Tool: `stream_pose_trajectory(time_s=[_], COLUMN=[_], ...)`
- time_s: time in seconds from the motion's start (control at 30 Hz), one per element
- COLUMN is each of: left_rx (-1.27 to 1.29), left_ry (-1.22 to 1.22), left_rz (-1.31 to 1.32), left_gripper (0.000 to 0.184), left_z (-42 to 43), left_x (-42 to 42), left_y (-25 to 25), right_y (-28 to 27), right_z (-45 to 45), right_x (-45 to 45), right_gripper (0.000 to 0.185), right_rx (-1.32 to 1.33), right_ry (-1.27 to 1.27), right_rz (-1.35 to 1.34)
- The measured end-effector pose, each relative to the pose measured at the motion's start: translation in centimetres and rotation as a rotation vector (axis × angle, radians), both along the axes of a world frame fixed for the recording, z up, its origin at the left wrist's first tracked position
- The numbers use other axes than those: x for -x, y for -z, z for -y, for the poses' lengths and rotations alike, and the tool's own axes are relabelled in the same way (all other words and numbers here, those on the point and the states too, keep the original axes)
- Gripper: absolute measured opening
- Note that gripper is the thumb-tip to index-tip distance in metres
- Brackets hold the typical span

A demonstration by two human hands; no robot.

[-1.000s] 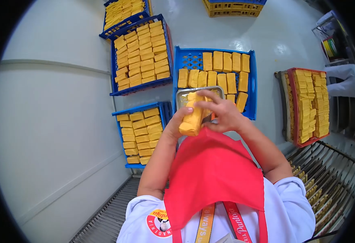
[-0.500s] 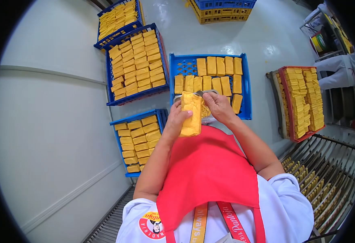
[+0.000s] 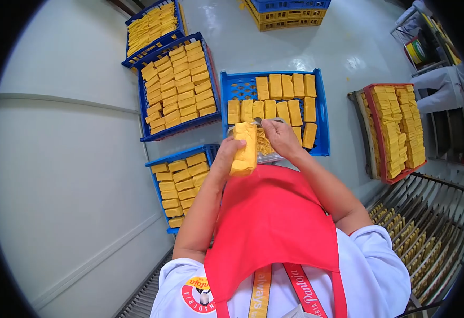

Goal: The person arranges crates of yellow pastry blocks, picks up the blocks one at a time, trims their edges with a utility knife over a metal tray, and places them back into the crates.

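In my left hand (image 3: pixel 231 153) is a yellow rectangular block (image 3: pixel 245 151), thumb across its face and its long side running toward my apron. My right hand (image 3: pixel 280 139) is closed round a small knife (image 3: pixel 257 122) whose short grey blade shows beside the block's far end; its handle is hidden in my fist. Below both hands sits a clear plastic container (image 3: pixel 278 158) with yellow scraps (image 3: pixel 264 142) in it. It rests over the near part of a blue crate (image 3: pixel 324 114), where similar yellow blocks (image 3: pixel 287 86) stand in rows.
Blue crates full of yellow blocks stand at left: a near one (image 3: pixel 152 161), a larger one (image 3: pixel 143 119) and a far one (image 3: pixel 179 16). At right are a red crate (image 3: pixel 384 153) of blocks, a metal rack (image 3: pixel 428 233) and a person's white-clad leg (image 3: pixel 438 87). Stacked crates (image 3: pixel 290 15) stand behind.
My left hand has shifted slightly left with the block, turning it a little. The knife has moved slightly left, and more of the scraps in the container now show.
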State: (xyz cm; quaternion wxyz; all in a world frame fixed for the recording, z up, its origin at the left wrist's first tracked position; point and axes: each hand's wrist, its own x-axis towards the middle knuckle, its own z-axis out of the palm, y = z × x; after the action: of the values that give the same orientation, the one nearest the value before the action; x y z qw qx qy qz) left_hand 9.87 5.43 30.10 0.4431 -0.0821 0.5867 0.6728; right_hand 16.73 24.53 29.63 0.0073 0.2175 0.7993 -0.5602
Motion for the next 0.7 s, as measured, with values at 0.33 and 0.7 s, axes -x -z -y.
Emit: stream_pose_trajectory(time_s=[0.33, 0.7], left_rx=[-0.013, 0.053], left_ry=[0.086, -0.049], left_rz=[0.063, 0.222], left_gripper=[0.042, 0.042], left_z=[-0.5, -1.2], left_x=[-1.0, -0.6], left_y=[0.5, 3.0], right_y=[2.1, 1.8], right_z=[0.4, 2.1], right_x=[-1.0, -3.8], right_gripper=[0.054, 0.053], right_rx=[0.045, 0.105], right_ry=[-0.032, -0.158], right_rz=[0.052, 0.129])
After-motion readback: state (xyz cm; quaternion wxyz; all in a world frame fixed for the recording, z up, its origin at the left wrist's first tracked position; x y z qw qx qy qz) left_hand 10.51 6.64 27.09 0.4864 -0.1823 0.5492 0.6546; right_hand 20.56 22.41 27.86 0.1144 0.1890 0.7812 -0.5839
